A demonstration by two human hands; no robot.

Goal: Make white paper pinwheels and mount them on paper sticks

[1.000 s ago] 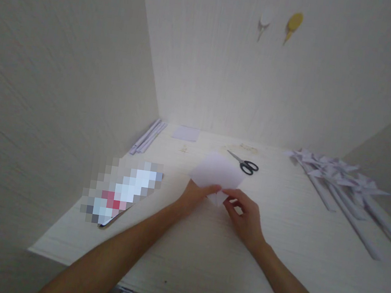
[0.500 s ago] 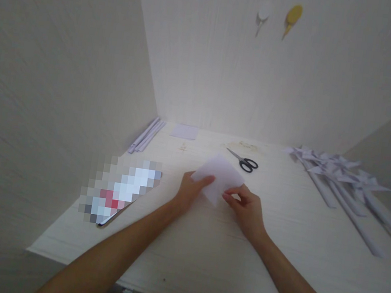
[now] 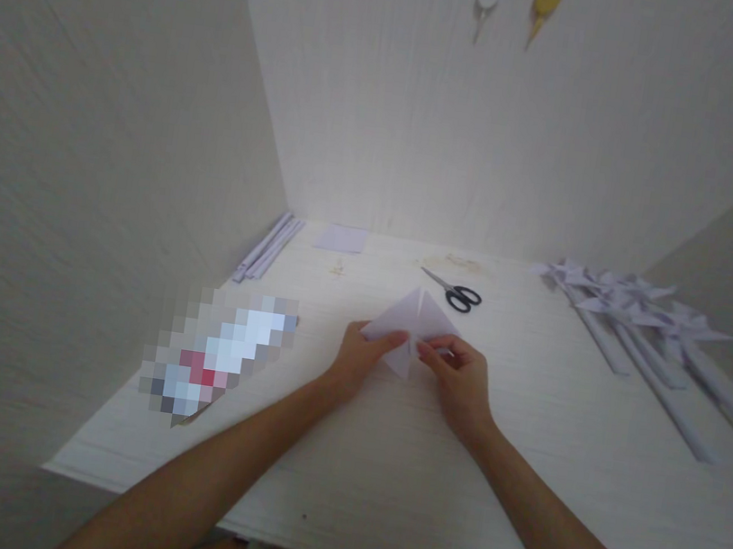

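One head-worn camera looks forward and down, close over the table (image 3: 379,476).

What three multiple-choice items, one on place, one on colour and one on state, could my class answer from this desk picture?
1. Where do the scissors lie?
A. Beyond the folded paper
B. Under the left hand
C. Among the pinwheels

2. What colour are the scissors' handles?
A. Red
B. Black
C. Yellow

3. How is the folded paper held?
A. It lies untouched
B. By the right hand alone
C. By both hands

Answers:
1. A: the scissors rest on the desk farther from the person than the paper.
2. B: the handle loops look dark black against the pale desk.
3. C: the left hand and the right hand each pinch its near edge, either side of a centre seam.
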